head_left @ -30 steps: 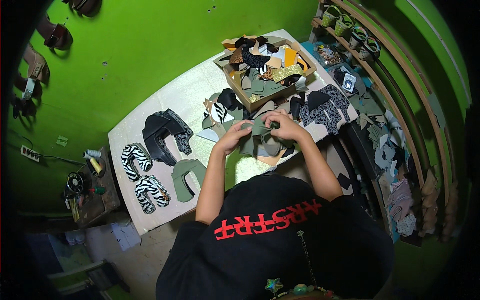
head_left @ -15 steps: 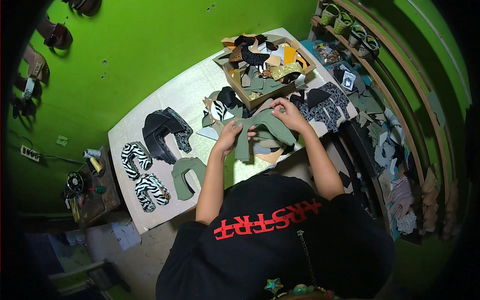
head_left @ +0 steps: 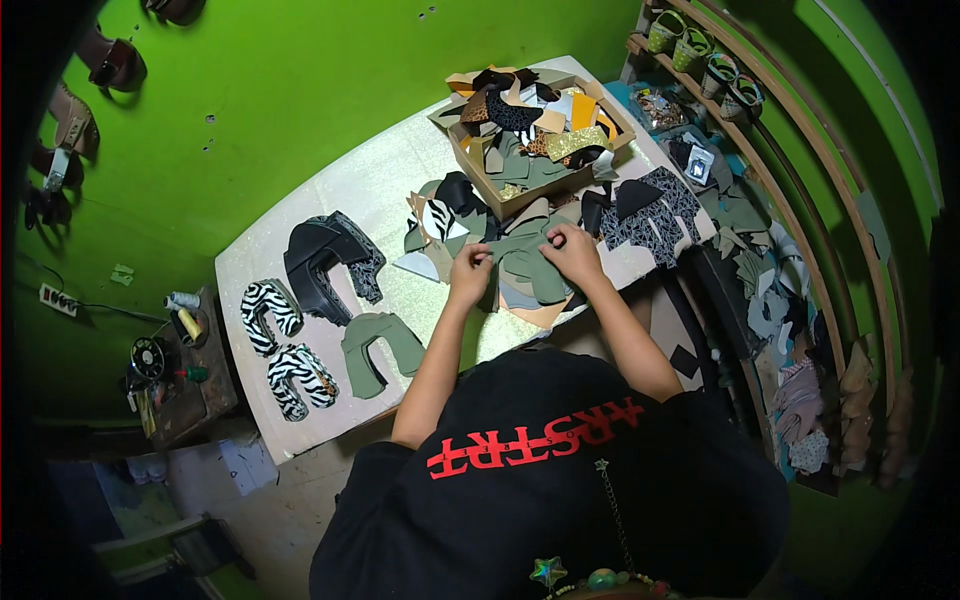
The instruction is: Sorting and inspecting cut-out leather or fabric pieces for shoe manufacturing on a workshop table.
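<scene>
Between my hands is an olive-green cut piece [head_left: 528,262], which looks like fabric or synthetic leather. My left hand [head_left: 469,273] pinches its left end, fingers closed. The fingers of my right hand [head_left: 573,252] are pinched on its right side. Beneath it lie loose scraps in tan, grey and green, partly hidden. To the left of my left hand, a green U-shaped stack [head_left: 383,352] lies on the white table [head_left: 340,200]. Beyond that are a black U-shaped stack [head_left: 325,258] and two zebra-print stacks [head_left: 272,318].
A cardboard box [head_left: 520,200] full of mixed offcuts stands at the far side of the table. Black patterned pieces [head_left: 652,215] lie at the right. A rack [head_left: 790,130] with small baskets rises on the right; a cluttered small table [head_left: 195,385] stands at the left.
The green piece has gone from hanging folded between my hands to lying spread lower over the scraps. My left hand has moved slightly right, my right hand slightly down.
</scene>
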Demonstrator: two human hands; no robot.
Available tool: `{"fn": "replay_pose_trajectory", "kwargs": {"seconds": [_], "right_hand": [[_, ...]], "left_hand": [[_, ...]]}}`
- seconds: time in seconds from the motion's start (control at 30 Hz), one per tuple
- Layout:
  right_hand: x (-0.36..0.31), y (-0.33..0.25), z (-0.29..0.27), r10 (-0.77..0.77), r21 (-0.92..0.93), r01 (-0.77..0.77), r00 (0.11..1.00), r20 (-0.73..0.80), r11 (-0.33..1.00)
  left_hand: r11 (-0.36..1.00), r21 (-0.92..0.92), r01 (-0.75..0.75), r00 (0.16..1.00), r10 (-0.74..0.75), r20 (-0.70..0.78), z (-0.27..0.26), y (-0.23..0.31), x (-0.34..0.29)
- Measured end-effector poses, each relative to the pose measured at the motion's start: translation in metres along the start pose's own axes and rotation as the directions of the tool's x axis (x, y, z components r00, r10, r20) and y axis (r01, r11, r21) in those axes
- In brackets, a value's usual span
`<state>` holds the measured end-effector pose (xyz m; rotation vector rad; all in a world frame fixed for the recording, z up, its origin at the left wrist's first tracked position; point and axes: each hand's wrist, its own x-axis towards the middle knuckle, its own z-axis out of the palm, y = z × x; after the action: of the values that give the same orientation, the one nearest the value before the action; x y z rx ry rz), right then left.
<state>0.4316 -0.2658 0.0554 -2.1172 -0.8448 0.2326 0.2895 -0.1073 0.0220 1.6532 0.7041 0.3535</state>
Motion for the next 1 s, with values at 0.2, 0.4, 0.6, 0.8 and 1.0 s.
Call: {"fn": "replay_pose_trajectory", "kwargs": {"seconds": [0.2,0.4,0.6,0.8,1.0], "right_hand": [[-0.011,0.0,0.013,-0.104,-0.007,0.105,0.983,-0.151,0.994],[-0.024,-0.003,0.016,-0.398,-0.29,0.328,0.888,-0.229,0.899],[-0.024,-0.017,0.017,-0.491,-0.058,0.488,0.868,-0.076,0.871],[-0.018,-0.009,0.02,-0.293,0.09,0.292,0.956,-0.003,0.952],[-0.006,-0.024,0.028,-0.096,0.043,0.093,0.994,0.052,0.995]], "left_hand": [[0.987,-0.15,0.063,0.954,-0.015,0.298,0.021,0.01,0.006],[0.972,-0.128,0.196,0.942,-0.15,0.299,0.034,0.026,0.01],[0.972,-0.189,0.143,0.979,-0.111,0.169,0.036,0.017,0.014],[0.972,-0.137,0.191,0.98,-0.181,0.086,0.018,0.017,0.011],[0.938,-0.29,0.188,0.982,-0.19,0.021,-0.018,0.04,-0.006]]}}
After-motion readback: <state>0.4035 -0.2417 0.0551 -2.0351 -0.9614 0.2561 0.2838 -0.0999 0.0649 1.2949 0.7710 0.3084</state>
